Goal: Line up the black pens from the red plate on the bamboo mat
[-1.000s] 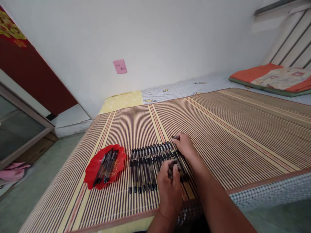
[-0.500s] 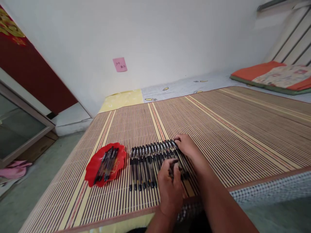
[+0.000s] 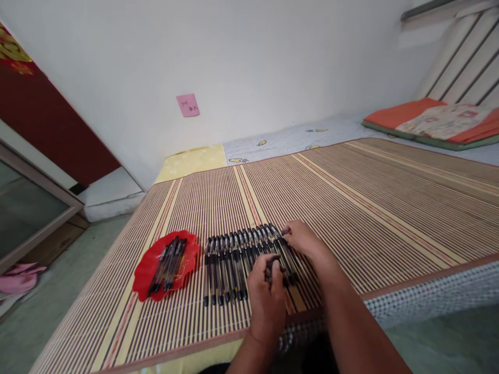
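Note:
A row of black-capped clear pens (image 3: 230, 259) lies side by side on the striped mat, caps pointing away from me. Over the lower right part of this row, my left hand (image 3: 267, 296) has its thumb and fingers curled close together. Dark shapes show between them, but I cannot make out what they grip. At the capped end of the rightmost pens, my right hand (image 3: 304, 239) rests with bent fingers slightly apart. Its fingertips are beside the outermost pen, and no pen is visible in it. Left of the row, a red scalloped plate (image 3: 142, 272) carries several similar pens (image 3: 169, 265).
The striped bamboo mat (image 3: 351, 218) covers the bed, its front edge close to me. A folded orange and floral quilt (image 3: 432, 122) lies at the far right. A pink note (image 3: 187, 105) is on the wall. Pink cloth (image 3: 19, 278) lies on the floor at left.
My right hand has shifted slightly right, away from the cap tips. My left hand stays over the pens with its fingers drawn a little closer. The view has turned slightly.

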A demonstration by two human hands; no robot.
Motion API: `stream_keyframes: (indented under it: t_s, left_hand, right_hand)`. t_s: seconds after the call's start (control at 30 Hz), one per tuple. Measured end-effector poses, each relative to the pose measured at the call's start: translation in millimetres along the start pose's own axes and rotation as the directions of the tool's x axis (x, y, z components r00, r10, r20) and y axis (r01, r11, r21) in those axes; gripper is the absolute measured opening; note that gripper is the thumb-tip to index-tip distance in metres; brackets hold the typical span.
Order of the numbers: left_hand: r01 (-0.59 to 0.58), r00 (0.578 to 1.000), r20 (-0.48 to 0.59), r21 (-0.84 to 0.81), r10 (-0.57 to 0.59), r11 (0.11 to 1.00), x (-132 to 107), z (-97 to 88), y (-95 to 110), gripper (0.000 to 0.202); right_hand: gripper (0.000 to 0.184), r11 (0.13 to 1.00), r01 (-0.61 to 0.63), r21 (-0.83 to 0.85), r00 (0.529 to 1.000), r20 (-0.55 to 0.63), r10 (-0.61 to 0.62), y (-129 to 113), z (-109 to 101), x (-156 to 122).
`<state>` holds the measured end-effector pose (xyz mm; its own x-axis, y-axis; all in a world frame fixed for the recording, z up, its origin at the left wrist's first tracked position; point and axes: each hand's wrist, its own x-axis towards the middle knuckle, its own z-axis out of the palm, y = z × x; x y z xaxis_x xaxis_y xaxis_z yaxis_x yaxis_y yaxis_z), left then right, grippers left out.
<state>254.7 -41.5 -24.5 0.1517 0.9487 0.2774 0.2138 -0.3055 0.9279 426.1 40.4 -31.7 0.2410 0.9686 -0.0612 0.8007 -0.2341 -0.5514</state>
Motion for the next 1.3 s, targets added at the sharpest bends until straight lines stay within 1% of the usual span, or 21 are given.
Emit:
stream_keyframes:
  t_s: [0.1, 0.2, 0.27, 0.33, 0.43, 0.53, 0.67, 0.87, 0.93, 1.03, 1.1, 1.2, 1.3]
  left_hand:
    - [-0.011, 1.000, 0.006, 0.022, 0.011, 1.000, 0, 0.7, -3, 0.020]
    - [-0.093, 0.995, 0.046, 0.157, 0.086, 0.983, -1, 3.0, -7, 0.017]
    - [-0.188, 0.980, 0.111, 0.277, 0.163, 0.942, -2, 5.8, -10, 0.014]
    - [-0.269, 0.958, 0.198, 0.357, 0.209, 0.894, -3, 9.2, -11, 0.012]
    - [-0.336, 0.924, 0.319, 0.418, 0.210, 0.844, -3, 13.6, -10, 0.010]
    - [-0.355, 0.905, 0.389, 0.468, 0.172, 0.809, -3, 15.8, -8, 0.010]
    - [-0.342, 0.902, 0.413, 0.501, 0.129, 0.795, -3, 16.9, -10, 0.013]
    - [-0.333, 0.905, 0.408, 0.500, 0.122, 0.799, -5, 17.9, -12, 0.019]
    - [-0.364, 0.892, 0.426, 0.488, 0.148, 0.793, -5, 17.9, -12, 0.023]
    - [-0.427, 0.860, 0.476, 0.474, 0.184, 0.770, -5, 18.5, -13, 0.025]
    - [-0.436, 0.854, 0.490, 0.488, 0.177, 0.756, -4, 19.2, -13, 0.023]
    - [-0.434, 0.856, 0.495, 0.525, 0.152, 0.732, -4, 20.3, -13, 0.023]
    - [-0.448, 0.841, 0.526, 0.538, 0.131, 0.714, -5, 21.3, -14, 0.029]
  right_hand:
    - [0.015, 1.000, 0.008, 0.011, 1.000, 0.001, -0.008, 1, 2, 1]
    - [0.011, 1.000, 0.013, 0.026, 1.000, 0.000, -0.013, 2, 3, 1]
    - [0.011, 0.999, 0.020, 0.039, 1.000, -0.001, -0.020, 2, 2, -1]
    - [0.012, 0.998, 0.028, 0.053, 1.000, 0.005, -0.028, 1, 2, -2]
    - [0.012, 0.996, 0.042, 0.075, 0.999, 0.012, -0.043, 0, 3, -3]
    - [0.014, 0.995, 0.053, 0.088, 0.999, 0.007, -0.054, 2, 5, -1]
    - [0.014, 0.995, 0.048, 0.088, 0.999, -0.014, -0.047, 6, 4, 0]
    - [0.015, 0.995, 0.024, 0.095, 1.000, -0.014, -0.023, 9, 4, -1]
    - [0.014, 0.994, 0.028, 0.105, 1.000, -0.008, -0.027, 9, 6, 0]
    - [0.015, 0.993, 0.034, 0.113, 0.999, -0.002, -0.034, 8, 9, 0]
    - [0.016, 0.993, 0.038, 0.112, 0.999, -0.001, -0.038, 7, 8, 0]
    - [0.016, 0.993, 0.049, 0.108, 0.999, 0.005, -0.049, 4, 3, -3]
    - [0.016, 0.994, 0.051, 0.101, 0.999, 0.008, -0.052, 2, 0, -4]
